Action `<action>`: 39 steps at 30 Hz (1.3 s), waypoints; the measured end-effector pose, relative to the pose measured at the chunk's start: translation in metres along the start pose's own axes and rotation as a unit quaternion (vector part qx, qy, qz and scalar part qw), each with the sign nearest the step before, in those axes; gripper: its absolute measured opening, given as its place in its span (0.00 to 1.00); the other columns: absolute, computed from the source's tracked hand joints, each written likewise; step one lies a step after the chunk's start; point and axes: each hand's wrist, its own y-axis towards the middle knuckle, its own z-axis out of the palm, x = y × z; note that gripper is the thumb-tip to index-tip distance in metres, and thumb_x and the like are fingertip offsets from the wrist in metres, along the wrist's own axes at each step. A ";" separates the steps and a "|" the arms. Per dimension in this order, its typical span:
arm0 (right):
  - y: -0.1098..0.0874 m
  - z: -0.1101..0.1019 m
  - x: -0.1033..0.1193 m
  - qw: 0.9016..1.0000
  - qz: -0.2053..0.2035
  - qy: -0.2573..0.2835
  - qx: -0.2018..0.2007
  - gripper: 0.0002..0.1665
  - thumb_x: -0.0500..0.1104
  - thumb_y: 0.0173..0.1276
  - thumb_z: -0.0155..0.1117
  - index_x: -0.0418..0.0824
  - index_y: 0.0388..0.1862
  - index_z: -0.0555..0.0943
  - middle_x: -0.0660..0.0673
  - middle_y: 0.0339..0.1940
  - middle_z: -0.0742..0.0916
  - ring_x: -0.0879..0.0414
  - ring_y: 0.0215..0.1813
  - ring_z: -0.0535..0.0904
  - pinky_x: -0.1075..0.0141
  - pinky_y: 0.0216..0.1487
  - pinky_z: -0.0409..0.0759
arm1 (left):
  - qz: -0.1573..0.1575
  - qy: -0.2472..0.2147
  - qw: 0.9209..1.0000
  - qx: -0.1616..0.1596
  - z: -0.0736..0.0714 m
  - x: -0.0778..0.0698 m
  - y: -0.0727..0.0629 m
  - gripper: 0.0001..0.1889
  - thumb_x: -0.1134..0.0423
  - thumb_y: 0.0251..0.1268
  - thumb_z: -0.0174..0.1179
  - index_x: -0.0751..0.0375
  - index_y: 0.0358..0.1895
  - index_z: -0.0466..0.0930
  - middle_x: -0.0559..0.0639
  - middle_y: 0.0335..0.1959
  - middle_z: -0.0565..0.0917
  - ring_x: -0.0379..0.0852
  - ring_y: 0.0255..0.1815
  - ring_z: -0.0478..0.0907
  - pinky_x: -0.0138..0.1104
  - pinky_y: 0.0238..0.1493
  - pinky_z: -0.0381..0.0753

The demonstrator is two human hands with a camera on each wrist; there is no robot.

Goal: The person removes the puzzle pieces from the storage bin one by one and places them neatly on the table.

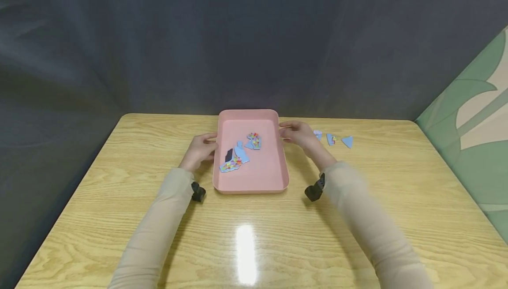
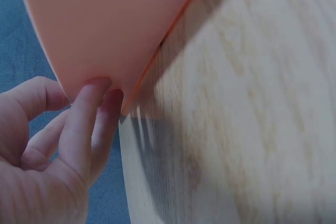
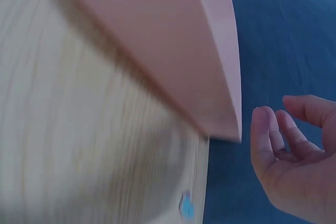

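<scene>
A shallow pink tray [image 1: 262, 179] sits on the wooden table. Inside it lie flat cut pieces: blue ones [image 1: 240, 153], a black one [image 1: 229, 155] and multicoloured ones [image 1: 231, 164], some touching one another. My left hand [image 1: 199, 151] is at the tray's left side, and in the left wrist view its fingertips [image 2: 98, 81] touch the outer wall. On the opposite side is my right hand [image 1: 297, 134], beside the tray's right rim. The right wrist view shows that hand [image 3: 294, 156] apart from the wall, fingers loosely bent and holding nothing.
To the right of my right hand, small blue pieces lie in a row on the table, among them a triangular one [image 1: 347, 142] and a patterned one [image 1: 331, 139]. A dark curtain [image 1: 254, 42] hangs behind the table. A green leaf-patterned panel [image 1: 472, 126] stands at the right.
</scene>
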 end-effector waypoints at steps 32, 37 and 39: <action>0.015 0.100 -0.007 0.996 -0.010 -0.082 0.035 0.24 0.26 0.59 0.57 0.27 0.56 0.76 0.31 0.52 0.84 0.49 0.49 0.82 0.69 0.45 0.83 | 0.005 0.012 1.000 0.001 -0.001 0.000 -0.002 0.26 0.69 0.68 0.47 0.64 0.70 0.63 0.69 0.60 0.76 0.48 0.45 0.79 0.35 0.46 0.84; 0.016 0.105 -0.009 0.994 -0.010 -0.104 0.030 0.24 0.28 0.58 0.61 0.30 0.56 0.77 0.35 0.51 0.83 0.49 0.50 0.80 0.67 0.49 0.82 | 0.006 0.005 1.000 0.005 -0.001 -0.001 -0.003 0.27 0.69 0.67 0.46 0.65 0.71 0.62 0.69 0.60 0.75 0.49 0.46 0.79 0.34 0.45 0.84; 0.017 0.106 -0.011 0.992 -0.016 -0.122 0.028 0.25 0.28 0.56 0.62 0.31 0.55 0.77 0.36 0.50 0.83 0.51 0.49 0.79 0.68 0.50 0.80 | 0.005 0.002 1.000 0.007 0.000 -0.002 -0.004 0.28 0.70 0.66 0.46 0.65 0.71 0.61 0.69 0.60 0.75 0.51 0.48 0.79 0.35 0.46 0.84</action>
